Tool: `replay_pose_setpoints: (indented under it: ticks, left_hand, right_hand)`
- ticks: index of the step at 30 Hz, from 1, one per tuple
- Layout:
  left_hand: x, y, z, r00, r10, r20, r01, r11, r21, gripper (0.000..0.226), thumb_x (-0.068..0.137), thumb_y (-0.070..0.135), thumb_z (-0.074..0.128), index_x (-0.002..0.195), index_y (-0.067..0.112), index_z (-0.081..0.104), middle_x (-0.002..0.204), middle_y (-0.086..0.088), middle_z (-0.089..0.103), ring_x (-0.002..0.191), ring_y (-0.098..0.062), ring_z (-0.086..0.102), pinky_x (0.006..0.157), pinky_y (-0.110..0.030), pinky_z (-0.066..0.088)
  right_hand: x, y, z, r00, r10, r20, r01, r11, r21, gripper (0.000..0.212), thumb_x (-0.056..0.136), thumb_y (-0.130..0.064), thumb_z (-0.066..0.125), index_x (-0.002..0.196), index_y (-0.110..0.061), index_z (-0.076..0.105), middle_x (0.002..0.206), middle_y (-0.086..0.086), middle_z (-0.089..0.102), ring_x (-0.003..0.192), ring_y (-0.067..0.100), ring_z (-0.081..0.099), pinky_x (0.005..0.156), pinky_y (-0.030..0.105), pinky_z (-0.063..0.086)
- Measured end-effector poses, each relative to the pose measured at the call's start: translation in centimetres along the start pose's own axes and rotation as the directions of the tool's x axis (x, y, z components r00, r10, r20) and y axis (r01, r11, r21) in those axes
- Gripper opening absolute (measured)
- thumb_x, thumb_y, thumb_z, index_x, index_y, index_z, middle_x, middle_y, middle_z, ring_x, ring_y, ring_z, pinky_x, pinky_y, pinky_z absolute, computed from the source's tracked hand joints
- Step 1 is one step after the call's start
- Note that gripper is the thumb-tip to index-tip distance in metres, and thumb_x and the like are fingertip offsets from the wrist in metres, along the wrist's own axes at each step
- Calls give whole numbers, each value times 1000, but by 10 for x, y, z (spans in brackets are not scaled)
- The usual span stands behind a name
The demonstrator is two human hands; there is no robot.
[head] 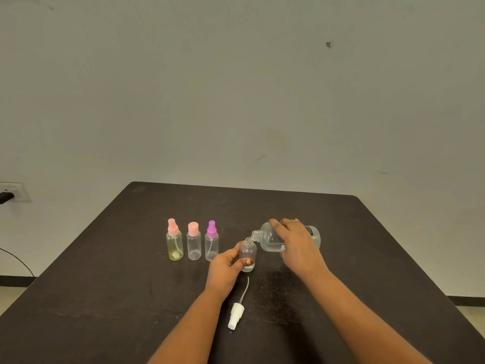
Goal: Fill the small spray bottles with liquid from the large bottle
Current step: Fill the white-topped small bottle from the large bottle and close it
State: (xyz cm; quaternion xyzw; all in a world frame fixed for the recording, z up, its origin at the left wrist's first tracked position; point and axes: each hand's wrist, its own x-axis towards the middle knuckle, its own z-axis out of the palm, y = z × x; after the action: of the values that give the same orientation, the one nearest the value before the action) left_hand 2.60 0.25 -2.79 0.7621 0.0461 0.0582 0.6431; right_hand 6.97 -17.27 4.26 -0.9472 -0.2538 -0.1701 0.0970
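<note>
Left grip (227, 264): wrapped round the open small bottle (248, 252), steadying it upright on the counter (105, 298).
Right grip (294, 240): clasping the large bottle (270, 239), tipped so mouth meets mouth.
Spray head (236, 315): lies loose nearby, keeping the neck clear.
Waiting bottles (194, 244): three capped, standing left.
Hard to see: any stream; the fill level seems low.

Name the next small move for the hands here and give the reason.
Probably keep the large bottle tilted and pour slowly. The right hand has its open neck at the mouth of the small open bottle, which the left hand steadies on the table. Only a little liquid shows at the small bottle's bottom, and its white sprayer lies aside.
</note>
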Motion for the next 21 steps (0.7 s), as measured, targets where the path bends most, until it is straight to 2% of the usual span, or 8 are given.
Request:
replay_pose_setpoints:
  ticks: [2,6,11,14,18,21]
  left_hand:
    - [0,0,0,1000,2,1,-2,1000,1,46,86,8,62,131,12,52,113,21,52,112,3,47,94,-11,37]
    - [0,-2,0,1000,2,-7,-2,1000,-19,46,85,7,63,130,13,53,110,22,58,114,0,53,81,0,41]
    - [1,-3,-1,1000,8,-11,-8,1000,1,48,86,11,63,132,15,51,120,12,60,117,-2,52,85,-5,41]
    - [1,-3,0,1000,14,-17,-14,1000,6,48,86,11,63,132,14,50,123,10,60,116,-1,52,84,-3,41]
    - [1,-2,0,1000,11,-16,-10,1000,8,48,86,9,63,132,13,51,113,19,57,107,6,52,77,3,39]
    - [1,-4,0,1000,2,-20,-2,1000,7,49,86,9,63,133,13,50,121,13,59,112,2,51,78,3,40]
  right_hand:
    - [0,0,0,1000,0,3,0,1000,-6,66,82,-2,57,142,-20,35,131,7,50,123,24,41,113,34,21]
    - [1,1,1,1000,-3,1,3,1000,5,66,81,0,56,141,-20,37,128,8,51,122,25,42,113,35,22]
    - [1,2,2,1000,-5,4,4,1000,9,66,80,0,57,141,-19,38,128,9,51,122,26,42,112,36,23]
    - [1,1,1,1000,-14,-3,14,1000,10,67,78,1,58,140,-17,39,125,10,53,119,28,44,112,37,23]
    - [1,1,1,1000,-19,-5,19,1000,0,67,78,2,58,140,-17,39,124,10,53,119,28,44,112,36,22]
    - [0,1,0,1000,-19,3,19,1000,-9,68,79,0,58,141,-18,37,127,9,52,121,26,42,113,36,21]
